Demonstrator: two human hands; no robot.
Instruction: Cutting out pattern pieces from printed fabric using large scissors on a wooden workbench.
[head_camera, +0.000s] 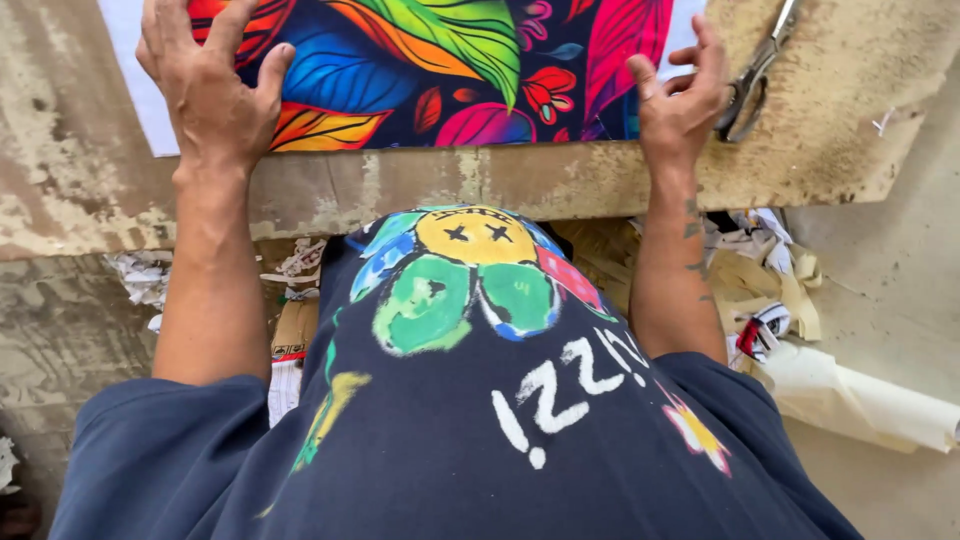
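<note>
Worn, stained desk (420, 185) fills the upper frame; the colourful leaf-print sheet (440, 70) lies flat at top centre. Left hand (212, 85) presses it, fingers spread; right hand (680, 95) – unclenched, grasping nothing – touches its right edge; scissors (755, 75) lie near. Seemingly smoothing – next needs even pressure.

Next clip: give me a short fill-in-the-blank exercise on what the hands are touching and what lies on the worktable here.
1. The left hand lies flat on the colourful leaf-patterned ____.
2. The right hand is at the sheet's ____ edge.
3. Beside the right hand, on the worn worktable, lies a pair of ____.
4. On the floor at the right lies a roll of pale ____.

Missing words: sheet; right; scissors; paper
</note>
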